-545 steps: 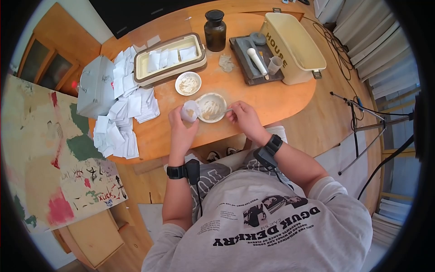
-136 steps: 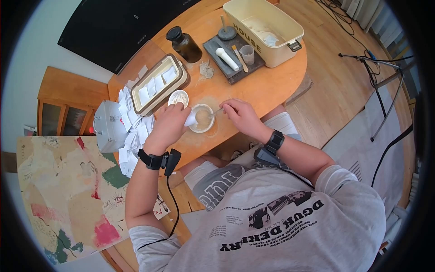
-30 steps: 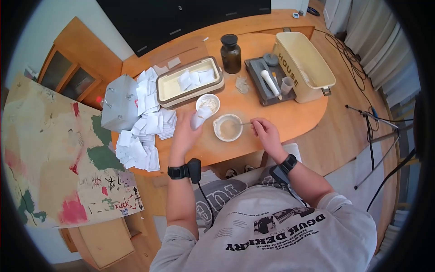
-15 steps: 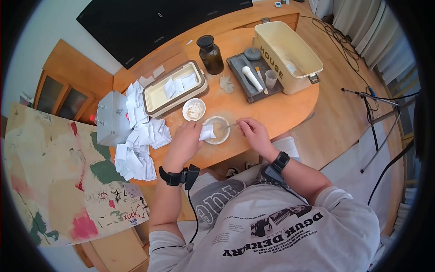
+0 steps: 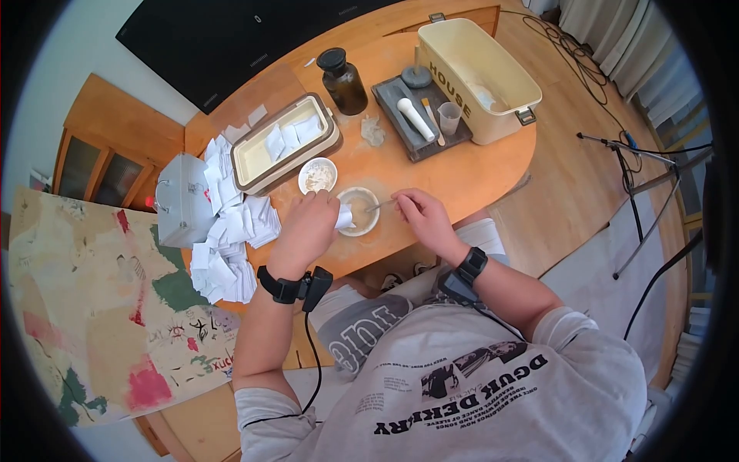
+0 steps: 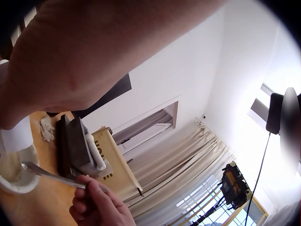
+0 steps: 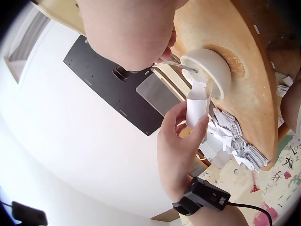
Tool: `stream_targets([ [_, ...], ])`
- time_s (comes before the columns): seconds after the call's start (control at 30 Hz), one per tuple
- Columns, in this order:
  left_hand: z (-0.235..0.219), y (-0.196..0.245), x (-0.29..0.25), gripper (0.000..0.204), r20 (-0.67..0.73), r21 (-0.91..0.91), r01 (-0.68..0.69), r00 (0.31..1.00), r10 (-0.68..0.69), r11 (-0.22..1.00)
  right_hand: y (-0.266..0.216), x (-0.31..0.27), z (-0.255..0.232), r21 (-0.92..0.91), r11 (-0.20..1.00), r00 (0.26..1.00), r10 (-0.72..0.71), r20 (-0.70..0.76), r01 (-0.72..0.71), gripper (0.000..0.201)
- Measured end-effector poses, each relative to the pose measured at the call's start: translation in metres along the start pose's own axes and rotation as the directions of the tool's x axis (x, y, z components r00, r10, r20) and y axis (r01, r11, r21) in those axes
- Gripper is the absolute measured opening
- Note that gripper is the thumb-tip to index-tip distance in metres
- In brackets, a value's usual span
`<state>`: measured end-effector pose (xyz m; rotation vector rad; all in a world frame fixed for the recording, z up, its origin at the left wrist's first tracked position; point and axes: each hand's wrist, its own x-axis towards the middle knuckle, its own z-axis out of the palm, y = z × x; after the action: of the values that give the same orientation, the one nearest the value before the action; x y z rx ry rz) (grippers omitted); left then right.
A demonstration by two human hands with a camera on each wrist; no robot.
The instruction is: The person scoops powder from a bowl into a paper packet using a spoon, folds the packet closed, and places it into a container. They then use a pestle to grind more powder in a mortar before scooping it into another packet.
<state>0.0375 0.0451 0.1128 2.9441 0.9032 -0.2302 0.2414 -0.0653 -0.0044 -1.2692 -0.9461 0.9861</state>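
Observation:
My left hand [image 5: 309, 227] holds a white paper packet [image 7: 197, 108] between thumb and fingers. The packet's open mouth tips over the left rim of a white bowl [image 5: 375, 223], which has pale brown powder inside. A slim metal spoon [image 6: 56, 176] is pinched in my right hand [image 5: 427, 219] from the right side. Its tip reaches over the powder, close to the packet's mouth, in both wrist views. Just behind my left fingers stands a smaller white bowl [image 5: 318, 174], with whitish and tan powder in it.
Piles of white paper packets [image 5: 240, 219] lie left, beside a silver case [image 5: 183, 202]. A cream tray [image 5: 250, 164] holds more packets. Behind are a dark jar [image 5: 344, 86], a dark slab [image 5: 404, 127] with a white pestle [image 5: 416, 120], and a cream bin [image 5: 481, 96].
A second ago the packet was upright beside the small bowl; my left hand has since brought it to the larger bowl and tipped it. My right hand keeps pinching the spoon there.

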Motion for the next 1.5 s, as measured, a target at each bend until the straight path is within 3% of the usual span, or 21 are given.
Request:
stream_targets([
  [0.57,-0.012,0.005,0.014,0.032,0.077,0.07,-0.063,0.995,0.058,0.996,-0.001,0.0,-0.001,-0.002,1.0,1.0,0.0,-0.019,0.0,0.022],
  [0.8,-0.016,0.006,0.018,0.032,0.032,0.087,-0.083,0.996,0.081,0.993,-0.006,-0.001,-0.002,-0.006,1.0,1.0,0.011,-0.012,-0.012,0.022],
  [1.07,-0.023,0.015,0.022,0.019,-0.004,0.245,-0.152,0.987,0.158,0.958,-0.032,-0.011,0.004,-0.325,0.889,0.946,-0.31,0.095,0.324,0.014],
  [1.3,-0.027,0.017,0.024,0.02,0.015,0.252,-0.183,0.983,0.185,0.95,-0.019,-0.013,0.023,-0.341,0.844,0.909,-0.364,0.205,0.415,0.013],
  [1.5,-0.023,-0.001,0.007,0.034,0.034,0.057,-0.097,0.995,0.095,0.994,0.001,-0.005,0.03,-0.307,0.828,0.878,-0.397,0.269,0.469,0.015],
])
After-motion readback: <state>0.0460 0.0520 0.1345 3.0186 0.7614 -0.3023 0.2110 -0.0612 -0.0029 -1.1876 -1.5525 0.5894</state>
